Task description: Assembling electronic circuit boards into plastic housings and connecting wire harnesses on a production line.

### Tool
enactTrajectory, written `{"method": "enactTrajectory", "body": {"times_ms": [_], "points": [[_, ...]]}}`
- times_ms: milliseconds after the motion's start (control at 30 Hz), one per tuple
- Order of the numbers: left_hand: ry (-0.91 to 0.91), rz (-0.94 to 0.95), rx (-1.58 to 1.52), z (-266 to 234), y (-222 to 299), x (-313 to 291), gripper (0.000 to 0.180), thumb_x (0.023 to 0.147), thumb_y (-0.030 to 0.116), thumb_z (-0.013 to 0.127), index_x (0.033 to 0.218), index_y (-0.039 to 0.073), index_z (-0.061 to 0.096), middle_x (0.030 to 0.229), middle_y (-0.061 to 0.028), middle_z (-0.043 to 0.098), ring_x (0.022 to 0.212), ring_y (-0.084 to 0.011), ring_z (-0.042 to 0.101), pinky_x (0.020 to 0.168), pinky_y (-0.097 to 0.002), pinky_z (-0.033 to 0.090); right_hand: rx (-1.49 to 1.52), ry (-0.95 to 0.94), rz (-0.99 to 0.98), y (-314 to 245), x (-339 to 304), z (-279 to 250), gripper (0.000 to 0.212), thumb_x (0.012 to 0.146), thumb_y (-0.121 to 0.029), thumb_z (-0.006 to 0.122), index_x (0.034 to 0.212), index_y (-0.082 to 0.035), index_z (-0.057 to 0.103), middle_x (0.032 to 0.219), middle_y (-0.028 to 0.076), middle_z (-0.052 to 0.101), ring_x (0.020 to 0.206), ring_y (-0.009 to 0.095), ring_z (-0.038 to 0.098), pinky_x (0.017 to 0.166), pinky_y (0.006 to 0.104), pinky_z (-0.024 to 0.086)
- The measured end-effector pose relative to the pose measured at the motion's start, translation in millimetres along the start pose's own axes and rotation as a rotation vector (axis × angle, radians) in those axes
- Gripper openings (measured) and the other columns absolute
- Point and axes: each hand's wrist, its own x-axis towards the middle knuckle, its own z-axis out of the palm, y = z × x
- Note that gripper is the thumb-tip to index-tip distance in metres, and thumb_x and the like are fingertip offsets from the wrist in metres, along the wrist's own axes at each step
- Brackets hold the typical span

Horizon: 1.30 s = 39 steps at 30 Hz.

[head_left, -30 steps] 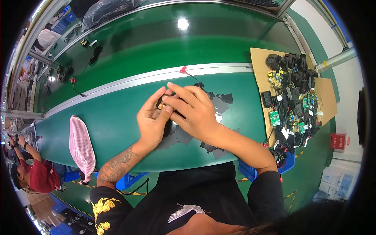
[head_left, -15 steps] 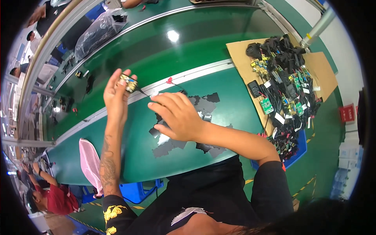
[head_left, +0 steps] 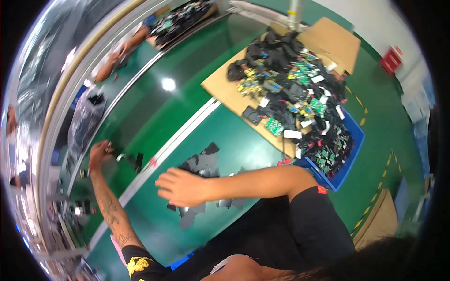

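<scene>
The curled left hand [head_left: 99,154] seems to pinch a small, pale-and-dark part [head_left: 109,149], its long axis blurred, near the glossy green belt's [head_left: 140,119] outer edge; the right hand [head_left: 183,187], loosely spread over flat dark-grey sheets [head_left: 204,161], lies well apart.

No readable lettering
The red box [head_left: 390,61] at upper right and the white tags [head_left: 293,134] right of centre are too blurred to read.
</scene>
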Motion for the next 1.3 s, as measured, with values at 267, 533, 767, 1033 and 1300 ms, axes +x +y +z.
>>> {"method": "enactTrajectory", "body": {"times_ms": [267, 533, 767, 1033, 1300], "points": [[0.496, 0.527, 0.171, -119.7, -107.1, 122.1, 0.041, 0.103, 0.033, 0.07, 0.124, -0.002, 0.074, 0.106, -0.0102, 0.076, 0.09, -0.0194, 0.074, 0.075, -0.0331, 0.061, 0.127, 0.043, -0.055, -8.2, 12.2, 14.3, 0.036, 0.087, -0.033, 0.077, 0.106, -0.004, 0.066, 0.133, 0.018, 0.059, 0.124, 0.033, 0.054, 0.098, 0.0442, 0.045], [0.965, 0.664, 0.634, -30.1, -69.2, 85.0, 0.032, 0.104, 0.034, 0.066, 0.11, 0.004, 0.076, 0.111, -0.02, 0.076, 0.098, -0.0397, 0.073, 0.087, -0.0479, 0.056, 0.095, -0.033, -0.036, 3.7, 6.8, 14.0, 0.035, 0.087, -0.03, 0.077, 0.107, -0.003, 0.067, 0.137, 0.019, 0.06, 0.127, 0.034, 0.056, 0.1, 0.0438, 0.048], [0.212, 0.283, 0.914, 100.3, 43.0, -139.5, 0.037, 0.09, 0.038, 0.08, 0.092, 0.002, 0.073, 0.079, -0.0124, 0.074, 0.075, -0.0312, 0.072, 0.071, -0.0447, 0.055, 0.014, 0.059, -0.083, -7.9, 15.3, 2.1, 0.036, 0.084, -0.033, 0.08, 0.104, -0.004, 0.069, 0.128, 0.015, 0.061, 0.12, 0.031, 0.056, 0.096, 0.0416, 0.047], [0.076, 0.229, 0.811, 99.6, 8.0, -132.9, 0.029, 0.087, 0.027, 0.085, 0.096, 0.002, 0.072, 0.077, -0.0098, 0.072, 0.071, -0.0279, 0.07, 0.067, -0.0413, 0.053, 0.04, 0.005, -0.077, -6.2, 10.4, 6.8, 0.034, 0.089, -0.03, 0.079, 0.108, -0.004, 0.068, 0.136, 0.017, 0.06, 0.126, 0.034, 0.056, 0.101, 0.0445, 0.049], [0.256, 0.361, 0.745, 88.0, -10.2, -140.8, 0.025, 0.091, 0.02, 0.082, 0.105, 0.002, 0.072, 0.086, -0.012, 0.074, 0.077, -0.0291, 0.071, 0.071, -0.0408, 0.054, 0.061, -0.015, -0.08, -8.1, 9.7, 1.9, 0.033, 0.089, -0.025, 0.08, 0.11, -0.004, 0.067, 0.137, 0.017, 0.059, 0.128, 0.033, 0.056, 0.1, 0.0444, 0.049]]}}
